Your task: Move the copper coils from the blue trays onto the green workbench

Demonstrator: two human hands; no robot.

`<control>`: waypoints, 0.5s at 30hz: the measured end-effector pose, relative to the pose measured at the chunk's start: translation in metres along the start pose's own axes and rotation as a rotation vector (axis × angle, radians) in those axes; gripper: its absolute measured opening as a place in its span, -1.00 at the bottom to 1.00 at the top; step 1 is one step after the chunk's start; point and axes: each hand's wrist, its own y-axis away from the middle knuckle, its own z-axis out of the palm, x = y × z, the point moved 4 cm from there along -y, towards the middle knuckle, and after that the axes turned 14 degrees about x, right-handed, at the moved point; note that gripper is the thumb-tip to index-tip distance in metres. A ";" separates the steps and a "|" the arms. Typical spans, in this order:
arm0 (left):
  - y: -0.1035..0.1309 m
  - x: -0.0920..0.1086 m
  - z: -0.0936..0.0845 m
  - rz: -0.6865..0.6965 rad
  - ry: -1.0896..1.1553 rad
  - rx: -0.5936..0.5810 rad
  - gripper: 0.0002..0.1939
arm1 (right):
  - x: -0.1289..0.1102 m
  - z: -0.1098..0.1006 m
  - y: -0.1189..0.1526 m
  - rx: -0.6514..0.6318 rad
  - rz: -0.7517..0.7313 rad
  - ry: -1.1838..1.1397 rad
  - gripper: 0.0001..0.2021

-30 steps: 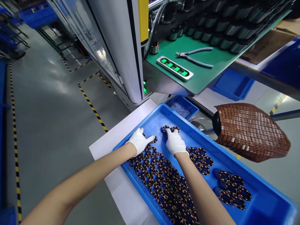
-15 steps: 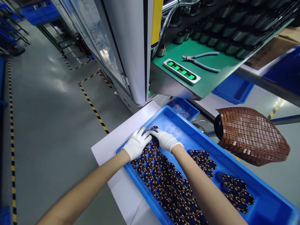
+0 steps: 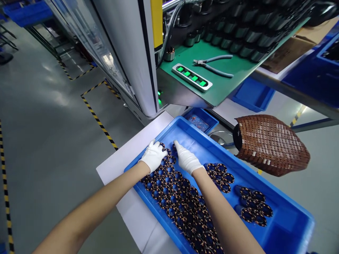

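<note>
Many motor stators [image 3: 173, 187] with copper windings stand packed in rows in a long blue tray [image 3: 298, 225]. My left hand [image 3: 153, 157], in a white glove, is at the tray's far left corner. Its fingers curl against the end stators of the packed group, partly hiding them. Just to the right, my right hand [image 3: 188, 159], also gloved in white, is closed with its fingertips at one dark stator [image 3: 174, 146], mostly covered by the fingers. A small gap separates the two hands.
Two smaller stator clusters [image 3: 219, 176] sit at the tray's right side. Behind are a small blue bin [image 3: 199, 119], a green bench top [image 3: 193, 58] with cutting pliers [image 3: 213, 65], and a light-grey machine [image 3: 127, 53]. A brown woven seat cover [image 3: 272, 144] stands at right.
The hands, close together before, have moved apart, with my right hand shifting right and a stator at its fingertips. The whole view has shifted slightly as the head turned.
</note>
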 end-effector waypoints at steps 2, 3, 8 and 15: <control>0.000 0.000 -0.004 0.015 -0.015 -0.057 -0.65 | 0.006 0.001 0.012 -0.005 0.034 0.016 -0.27; 0.001 -0.001 -0.007 0.022 -0.023 -0.083 -0.64 | 0.009 0.003 0.020 -0.014 0.041 0.004 -0.28; 0.004 -0.001 -0.017 0.028 -0.051 -0.172 -0.58 | 0.003 0.012 0.058 -0.047 0.031 -0.091 -0.30; 0.005 0.052 -0.026 -0.025 0.008 0.090 -0.60 | 0.018 0.011 0.097 0.182 -0.174 -0.211 -0.36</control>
